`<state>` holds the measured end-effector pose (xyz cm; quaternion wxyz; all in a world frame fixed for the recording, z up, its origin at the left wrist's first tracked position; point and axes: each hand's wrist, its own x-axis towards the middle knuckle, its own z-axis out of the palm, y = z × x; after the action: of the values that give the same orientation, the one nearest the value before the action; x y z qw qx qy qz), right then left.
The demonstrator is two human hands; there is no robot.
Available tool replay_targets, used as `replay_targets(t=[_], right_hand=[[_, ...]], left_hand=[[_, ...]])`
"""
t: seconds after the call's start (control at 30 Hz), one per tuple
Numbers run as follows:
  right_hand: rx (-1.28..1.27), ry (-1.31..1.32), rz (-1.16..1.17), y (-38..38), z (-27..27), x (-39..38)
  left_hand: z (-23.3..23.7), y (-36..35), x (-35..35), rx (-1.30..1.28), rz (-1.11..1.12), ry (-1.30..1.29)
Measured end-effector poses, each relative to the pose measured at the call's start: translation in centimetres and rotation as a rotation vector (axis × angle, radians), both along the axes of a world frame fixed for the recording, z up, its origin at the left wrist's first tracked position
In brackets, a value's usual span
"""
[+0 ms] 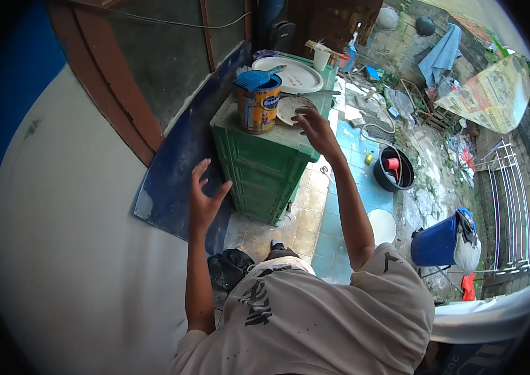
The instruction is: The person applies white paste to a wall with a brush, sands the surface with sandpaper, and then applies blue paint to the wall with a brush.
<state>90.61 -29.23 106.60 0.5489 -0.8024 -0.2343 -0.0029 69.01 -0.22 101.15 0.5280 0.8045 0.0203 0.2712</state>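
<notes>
My left hand (205, 201) is raised in front of the green cabinet (259, 159), thumb and fingers apart, with nothing in it. Over the cabinet's right front corner is my right hand (317, 131), its fingers loosely curved and apart, and I see nothing in its grasp. Just left of it stands a yellow-orange can (259, 111) with a blue rim. A blue paintbrush (257, 77) lies across the can's top. Partly behind the right hand is a small round lid (288, 111). A larger white lid (299, 78) lies farther back on the cabinet top.
A white cup (321, 59) stands at the cabinet's far end. On the right are a black basin (405, 178) holding a red dipper (392, 164), a blue bin (434, 242) and a white drying rack (507, 200). A black bag (229, 267) sits by my feet. The wall (84, 219) is close on the left.
</notes>
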Motion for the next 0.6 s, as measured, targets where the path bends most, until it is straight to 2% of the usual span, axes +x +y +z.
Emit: replay_targets(t=[0.07, 0.1, 0.2, 0.3, 0.33, 0.47, 0.53, 0.57, 0.6], right_hand=[[0.189, 0.030, 0.027, 1.0, 0.4, 4.7], [0.221, 0.132, -0.021, 1.6, 0.4, 7.1], [0.215, 0.213, -0.123, 3.2, 2.4, 12.0], [0.195, 0.376, -0.044, 4.5, 3.6, 16.2], [0.194, 0.385, -0.036, 5.1, 3.6, 17.4], [0.059, 0.529, 0.058, 6.9, 2.6, 20.9], [0.111, 0.576, 0.129, 7.7, 2.0, 21.6], [0.099, 0.583, 0.141, 8.0, 1.8, 21.5], [0.257, 0.604, 0.186, 8.2, 1.7, 21.2]], left_hand=[[-0.5, -1.3, 4.8, 0.017, 0.043, -0.012], [-0.3, -1.7, 8.2, 0.038, 0.052, -0.069], [-0.2, -3.2, 15.6, 0.097, 0.082, -0.095], [0.0, -4.8, 21.3, 0.063, 0.095, -0.128], [0.1, -5.0, 22.8, 0.048, 0.116, -0.192], [-0.2, -5.1, 26.0, -0.034, 0.115, -0.162], [-0.9, -4.7, 26.8, -0.091, 0.002, -0.148], [-1.3, -4.8, 27.1, -0.099, 0.019, -0.142], [-1.6, -5.1, 27.4, -0.137, -0.038, -0.167]])
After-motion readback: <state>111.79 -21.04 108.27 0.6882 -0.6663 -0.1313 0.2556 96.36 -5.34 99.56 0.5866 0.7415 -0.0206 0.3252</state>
